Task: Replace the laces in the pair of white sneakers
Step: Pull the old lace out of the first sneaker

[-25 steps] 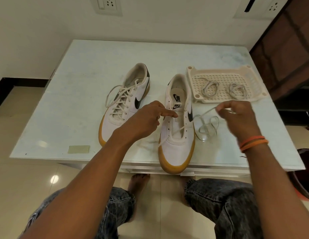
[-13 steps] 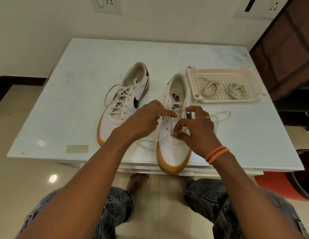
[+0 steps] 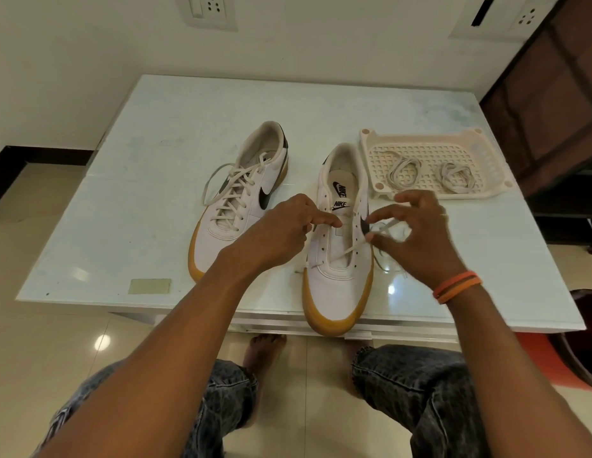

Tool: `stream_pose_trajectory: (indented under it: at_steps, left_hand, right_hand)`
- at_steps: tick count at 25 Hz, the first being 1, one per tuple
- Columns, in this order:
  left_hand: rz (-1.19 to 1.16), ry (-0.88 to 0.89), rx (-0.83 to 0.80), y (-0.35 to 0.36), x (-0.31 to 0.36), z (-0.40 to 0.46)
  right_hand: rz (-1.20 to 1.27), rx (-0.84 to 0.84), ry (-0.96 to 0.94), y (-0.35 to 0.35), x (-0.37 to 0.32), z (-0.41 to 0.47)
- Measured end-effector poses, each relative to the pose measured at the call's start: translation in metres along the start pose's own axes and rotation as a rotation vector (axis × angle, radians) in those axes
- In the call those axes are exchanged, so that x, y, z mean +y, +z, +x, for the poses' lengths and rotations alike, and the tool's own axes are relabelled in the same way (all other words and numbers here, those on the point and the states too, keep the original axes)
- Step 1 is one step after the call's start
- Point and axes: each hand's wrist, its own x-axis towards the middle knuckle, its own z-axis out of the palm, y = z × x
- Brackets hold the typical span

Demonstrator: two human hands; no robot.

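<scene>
Two white sneakers with gum soles lie on the pale table (image 3: 156, 166). The left sneaker (image 3: 241, 200) is fully laced. The right sneaker (image 3: 337, 259) has one white lace (image 3: 349, 250) running through only its lowest eyelets. My left hand (image 3: 281, 233) rests on that shoe's left eyelet side, its fingers curled, one fingertip pointing over the tongue; what it holds is hidden. My right hand (image 3: 417, 236) pinches the lace just right of the shoe and holds it up, slack strands trailing on the table beneath the hand.
A cream perforated tray (image 3: 486, 190) at the back right holds two coiled laces (image 3: 403, 171) (image 3: 456, 176). A small tan patch (image 3: 150, 286) sits near the table's front left edge. A dark cabinet (image 3: 552, 110) stands to the right; my knees are below the front edge.
My right hand has moved from the lowest eyelets up and to the right, drawing the lace out of the shoe's right side. My left hand has stayed on the shoe.
</scene>
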Motion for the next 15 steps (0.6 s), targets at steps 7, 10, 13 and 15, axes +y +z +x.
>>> stream_pose_trajectory:
  at_steps: [7,10,13,15]
  left_hand:
    - [-0.008,-0.008,0.004,-0.004,0.003,-0.003]
    - [-0.043,0.007,-0.011,-0.005,0.003,-0.003]
    - [-0.075,0.002,0.016,-0.004,0.005,-0.005]
    - [-0.092,0.023,0.041,-0.004,0.009,-0.005]
  right_hand:
    - [-0.211,-0.108,-0.043,0.027,-0.026,-0.01]
    - [-0.079,-0.02,0.032,0.002,-0.006,0.0]
    - [0.136,0.031,0.079,-0.012,0.007,0.007]
    - [0.184,0.042,0.103,-0.013,0.011,0.008]
